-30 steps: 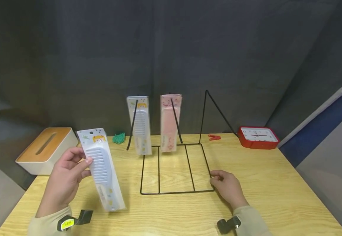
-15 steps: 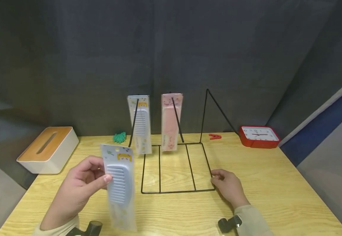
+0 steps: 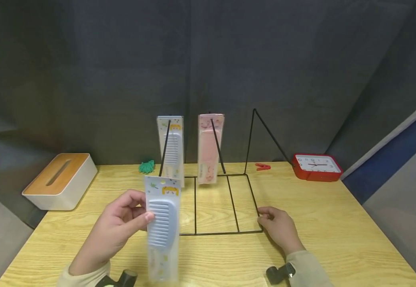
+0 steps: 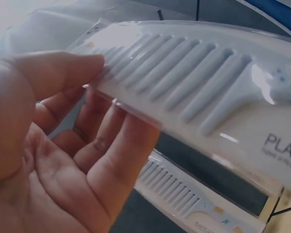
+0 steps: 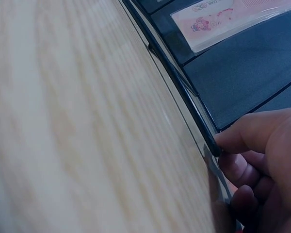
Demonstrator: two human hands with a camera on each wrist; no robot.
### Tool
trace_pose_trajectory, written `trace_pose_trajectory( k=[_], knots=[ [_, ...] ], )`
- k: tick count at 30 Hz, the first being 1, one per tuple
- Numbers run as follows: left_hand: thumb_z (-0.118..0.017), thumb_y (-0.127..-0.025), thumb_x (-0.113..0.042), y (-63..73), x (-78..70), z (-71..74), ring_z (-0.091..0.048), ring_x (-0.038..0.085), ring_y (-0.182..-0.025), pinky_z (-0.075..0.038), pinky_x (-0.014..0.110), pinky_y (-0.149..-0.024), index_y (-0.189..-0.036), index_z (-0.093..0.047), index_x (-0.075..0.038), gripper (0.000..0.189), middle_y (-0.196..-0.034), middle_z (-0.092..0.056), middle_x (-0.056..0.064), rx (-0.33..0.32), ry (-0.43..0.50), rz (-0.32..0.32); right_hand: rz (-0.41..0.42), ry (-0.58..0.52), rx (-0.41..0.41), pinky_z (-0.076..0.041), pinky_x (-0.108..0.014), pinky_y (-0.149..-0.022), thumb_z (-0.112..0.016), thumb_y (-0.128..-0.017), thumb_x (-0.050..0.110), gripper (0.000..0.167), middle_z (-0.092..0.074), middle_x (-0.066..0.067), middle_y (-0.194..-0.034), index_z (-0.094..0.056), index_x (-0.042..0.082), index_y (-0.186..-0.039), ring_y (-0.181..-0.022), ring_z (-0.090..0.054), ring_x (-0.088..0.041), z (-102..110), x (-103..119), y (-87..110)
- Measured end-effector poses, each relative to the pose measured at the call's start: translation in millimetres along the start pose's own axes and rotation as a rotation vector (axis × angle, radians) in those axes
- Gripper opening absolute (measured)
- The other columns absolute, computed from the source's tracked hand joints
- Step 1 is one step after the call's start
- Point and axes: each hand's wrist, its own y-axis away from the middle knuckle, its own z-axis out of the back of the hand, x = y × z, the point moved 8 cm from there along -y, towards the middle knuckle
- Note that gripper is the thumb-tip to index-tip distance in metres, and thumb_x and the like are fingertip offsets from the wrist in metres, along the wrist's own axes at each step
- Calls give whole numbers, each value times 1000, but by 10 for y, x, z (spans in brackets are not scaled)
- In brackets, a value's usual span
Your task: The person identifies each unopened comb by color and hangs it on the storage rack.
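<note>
My left hand [image 3: 119, 223] pinches the left edge of a light blue comb in a clear package [image 3: 162, 225], thumb in front and fingers behind. The package hangs upright above the table, before a black wire display rack [image 3: 215, 233]. In the left wrist view the comb's teeth [image 4: 179, 77] fill the upper part. On the rack's left hook another packaged blue comb [image 3: 173, 149] hangs, partly hidden by the held one. A packaged pink comb [image 3: 208, 151] hangs on the middle hook. My right hand [image 3: 279, 227] grips the rack's front right corner, thumb and fingers around the wire [image 5: 211, 143].
A white tissue box with a wooden lid [image 3: 62, 179] stands at the left. Green yarn [image 3: 146, 166] lies behind the rack's left side. At the back right are a red clip [image 3: 263, 166] and a red clock [image 3: 317, 167]. The rack's right hook [image 3: 270, 133] juts forward bare.
My left hand has moved right with the packaged blue comb, from beside the tissue box to before the rack's left side, and the package now hangs straighter. My right hand stays on the rack.
</note>
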Motion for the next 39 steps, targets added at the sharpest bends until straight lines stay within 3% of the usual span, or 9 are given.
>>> trace_pose_trajectory(
  k=[13,21,39],
  knots=[
    [-52,-96,16,-13,44,47,-68,16,-90,-60,34,-68,-116,-55,1,25,-105,-65,5,-38,-45,9,-5,5,-1,-44,-34,-76,-68,-89,18,30,-64,0,-88,-73,6,-117,-81,-54,-17,-5,-9,10],
    [-49,-96,18,-22,67,31,-70,18,-90,-60,36,-69,-116,-53,4,25,-106,-64,6,2,-1,-11,0,-9,1,-43,-33,-74,-68,-89,17,29,-63,1,-87,-73,7,-116,-79,-53,-16,-8,-8,5],
    [-53,-97,13,-25,163,87,-70,18,-91,-60,38,-71,-115,-51,5,20,-104,-63,6,-36,-32,43,9,19,-10,-44,-33,-74,-68,-88,16,30,-64,1,-86,-73,6,-116,-78,-54,-16,-15,22,5]
  ],
)
